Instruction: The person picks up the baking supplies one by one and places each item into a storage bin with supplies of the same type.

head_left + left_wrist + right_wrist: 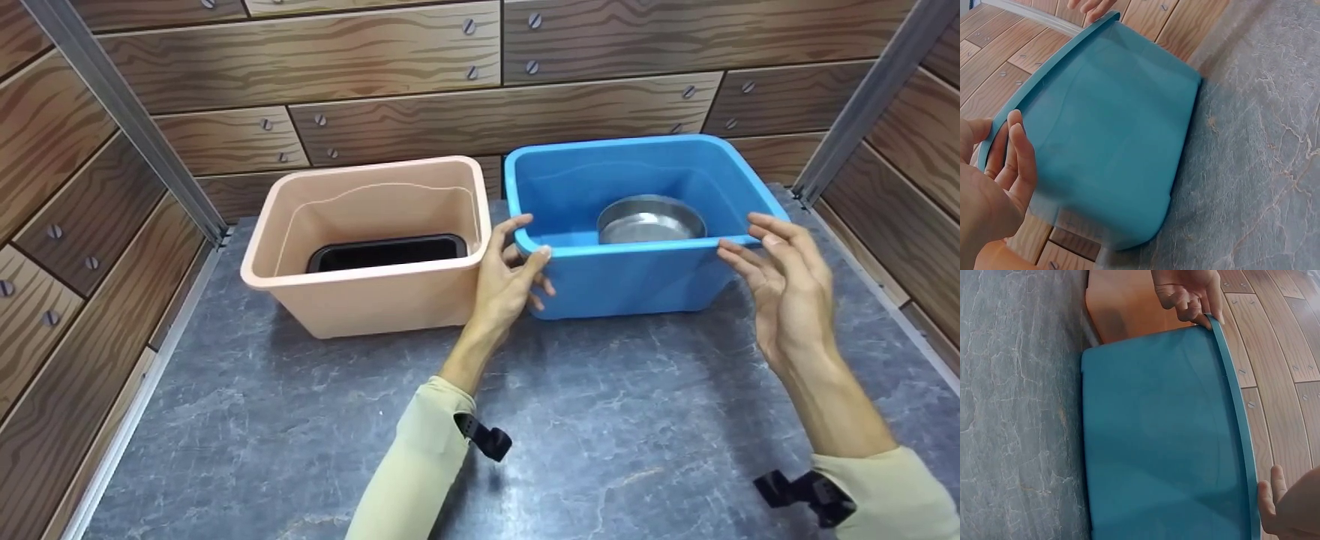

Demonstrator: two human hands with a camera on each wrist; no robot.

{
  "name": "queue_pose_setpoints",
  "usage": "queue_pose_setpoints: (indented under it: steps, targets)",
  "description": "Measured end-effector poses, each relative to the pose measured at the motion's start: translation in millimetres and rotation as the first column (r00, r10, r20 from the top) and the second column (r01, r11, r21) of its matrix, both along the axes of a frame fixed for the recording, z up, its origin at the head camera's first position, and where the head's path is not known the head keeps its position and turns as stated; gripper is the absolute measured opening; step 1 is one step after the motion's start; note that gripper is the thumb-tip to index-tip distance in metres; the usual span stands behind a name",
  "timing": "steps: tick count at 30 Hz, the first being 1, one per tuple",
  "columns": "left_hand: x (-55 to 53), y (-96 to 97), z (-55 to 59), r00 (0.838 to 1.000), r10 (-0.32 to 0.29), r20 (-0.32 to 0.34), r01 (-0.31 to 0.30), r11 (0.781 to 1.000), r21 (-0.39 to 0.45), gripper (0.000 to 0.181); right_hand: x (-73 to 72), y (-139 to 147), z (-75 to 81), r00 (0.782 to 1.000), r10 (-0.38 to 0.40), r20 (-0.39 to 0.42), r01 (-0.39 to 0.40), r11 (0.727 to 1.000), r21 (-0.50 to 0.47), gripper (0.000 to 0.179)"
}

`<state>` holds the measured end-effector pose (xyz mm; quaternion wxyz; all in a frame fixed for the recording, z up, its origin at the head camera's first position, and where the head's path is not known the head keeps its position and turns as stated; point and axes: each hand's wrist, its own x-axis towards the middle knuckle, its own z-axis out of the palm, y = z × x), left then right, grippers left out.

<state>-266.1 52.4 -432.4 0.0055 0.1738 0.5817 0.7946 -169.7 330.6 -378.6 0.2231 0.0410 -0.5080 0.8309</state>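
Observation:
A blue plastic bin (622, 283) stands upright on the grey marbled surface, with a round metal pan (651, 219) inside it. At the bin's near left corner my left hand (504, 281) pinches the rim, thumb above and fingers below; the left wrist view shows this grip on the blue bin (1112, 118) too. My right hand (791, 289) is by the near right corner, its fingertips at the rim and its fingers fairly straight. In the right wrist view only part of the right hand (1286, 503) shows, beside the rim.
Left of the blue bin stands a peach-coloured bin (375, 300), a narrow gap apart, with a black tray-like object (390, 251) inside. Wood-patterned walls (390, 60) enclose the back and sides. Metal corner posts (124, 112) rise at both back corners.

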Motion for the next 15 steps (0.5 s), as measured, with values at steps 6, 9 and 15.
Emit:
queue_pose_setpoints:
  steps: [6, 9, 15]
  targets:
    - [0.2, 0.6, 0.9, 1.000, -0.001, -0.002, 0.001, 1.000, 0.011, 0.054, 1.2, 1.3, -1.9, 1.000, 0.000, -0.012, 0.001, 1.000, 0.016, 0.029]
    - [1.1, 1.4, 1.8, 1.000, 0.009, 0.000, -0.009, 1.000, 0.003, 0.055, 1.8, 1.5, -3.2, 1.000, -0.001, -0.018, 0.002, 1.000, 0.021, 0.031]
    - [4.0, 2.1, 3.3, 1.000, 0.027, 0.015, -0.027, 1.000, -0.014, 0.054, 2.8, 0.6, -7.6, 1.000, 0.002, -0.020, -0.002, 1.000, 0.024, 0.032]
